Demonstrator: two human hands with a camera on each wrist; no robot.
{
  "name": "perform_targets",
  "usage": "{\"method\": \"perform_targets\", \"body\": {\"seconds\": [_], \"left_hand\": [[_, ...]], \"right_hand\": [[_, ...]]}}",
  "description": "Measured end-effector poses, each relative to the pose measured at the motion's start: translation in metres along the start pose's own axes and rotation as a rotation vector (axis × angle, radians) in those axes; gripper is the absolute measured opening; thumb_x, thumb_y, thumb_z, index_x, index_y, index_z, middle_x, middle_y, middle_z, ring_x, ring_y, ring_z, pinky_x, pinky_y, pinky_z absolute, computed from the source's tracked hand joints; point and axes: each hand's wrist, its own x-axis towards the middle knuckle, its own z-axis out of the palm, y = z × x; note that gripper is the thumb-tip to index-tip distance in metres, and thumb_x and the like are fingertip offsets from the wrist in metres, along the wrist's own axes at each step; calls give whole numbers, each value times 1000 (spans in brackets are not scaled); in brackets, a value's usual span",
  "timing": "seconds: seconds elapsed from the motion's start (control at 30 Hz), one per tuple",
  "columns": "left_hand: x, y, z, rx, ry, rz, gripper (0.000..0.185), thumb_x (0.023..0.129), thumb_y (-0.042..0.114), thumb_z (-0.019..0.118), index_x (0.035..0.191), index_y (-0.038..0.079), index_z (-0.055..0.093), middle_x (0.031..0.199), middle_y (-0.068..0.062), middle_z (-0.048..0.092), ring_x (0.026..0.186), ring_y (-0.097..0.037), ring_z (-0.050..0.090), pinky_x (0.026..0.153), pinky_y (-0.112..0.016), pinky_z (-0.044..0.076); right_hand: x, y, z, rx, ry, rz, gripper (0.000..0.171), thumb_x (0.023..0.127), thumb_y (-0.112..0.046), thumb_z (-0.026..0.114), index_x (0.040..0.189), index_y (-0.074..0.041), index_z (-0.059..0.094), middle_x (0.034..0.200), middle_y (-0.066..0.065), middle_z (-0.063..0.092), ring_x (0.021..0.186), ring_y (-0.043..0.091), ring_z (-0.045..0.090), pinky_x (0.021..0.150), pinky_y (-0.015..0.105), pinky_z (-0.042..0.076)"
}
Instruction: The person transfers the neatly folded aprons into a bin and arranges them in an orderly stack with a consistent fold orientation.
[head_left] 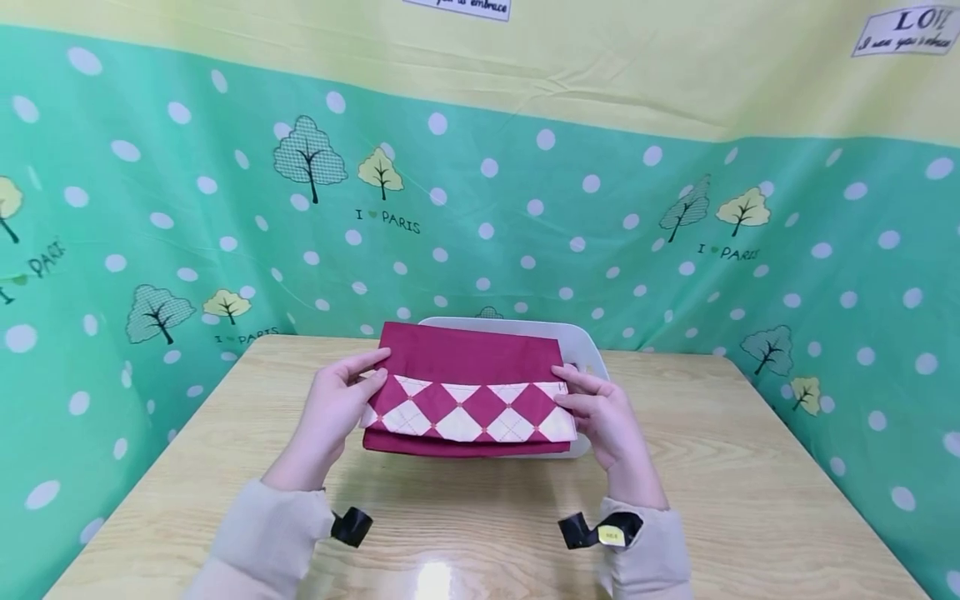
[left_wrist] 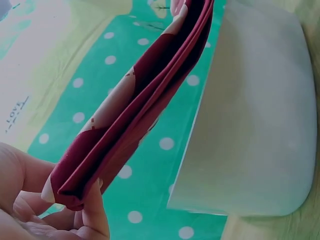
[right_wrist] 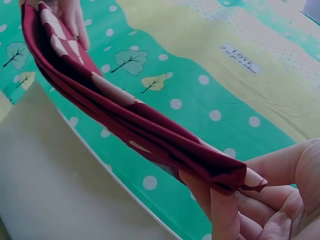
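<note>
A folded maroon cloth [head_left: 472, 354] with a band of white and maroon diamonds hangs in the air between both hands. My left hand [head_left: 347, 404] pinches its left edge, thumb in front and fingers behind. At the opposite edge my right hand [head_left: 600, 408] pinches it the same way. Several folded layers of the cloth [left_wrist: 120, 130] show edge-on in the left wrist view, and the right wrist view shows the layered cloth [right_wrist: 135, 120] too. Behind and below the cloth stands a white plastic bin [head_left: 588, 350], mostly hidden in the head view.
The bin stands on a light wooden table [head_left: 720, 467], toward its far edge. A green and yellow curtain [head_left: 510, 250] with dots and trees hangs behind and along the sides. Inside the bin's right end something small and pale shows, too covered to identify.
</note>
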Motion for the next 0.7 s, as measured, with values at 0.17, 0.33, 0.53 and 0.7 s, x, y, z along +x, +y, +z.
{"method": "perform_targets", "body": {"seconds": [0.17, 0.33, 0.53, 0.7], "left_hand": [[5, -1, 3, 18, -7, 4, 40, 100, 9, 56, 140, 9, 57, 130, -20, 56, 83, -8, 58, 68, -15, 52], [10, 1, 6, 34, 0, 18, 40, 99, 10, 57, 139, 9, 58, 118, -18, 59, 80, -9, 57, 66, -15, 52], [16, 6, 11, 62, 1, 33, 40, 98, 10, 59, 139, 9, 58, 109, -15, 60, 80, -12, 56, 64, -16, 51], [25, 7, 15, 90, 2, 39, 41, 97, 11, 62, 138, 9, 59, 103, -14, 59, 79, -13, 54, 61, -17, 48]], "right_hand": [[1, -1, -3, -51, -1, -4, 51, 91, 1, 58, 141, 3, 50, 161, 8, 33, 93, 4, 66, 72, 20, 57], [3, -7, -5, -99, -16, -22, 51, 92, 1, 56, 143, 1, 49, 150, 20, 46, 85, 3, 67, 67, 18, 55], [8, -15, -10, -146, -15, -31, 52, 93, 0, 57, 144, 0, 48, 147, 23, 48, 79, 3, 65, 61, 16, 52], [12, -21, -13, -189, -6, -33, 53, 93, -4, 59, 145, -3, 48, 148, 22, 48, 81, 1, 63, 61, 15, 49]]}}
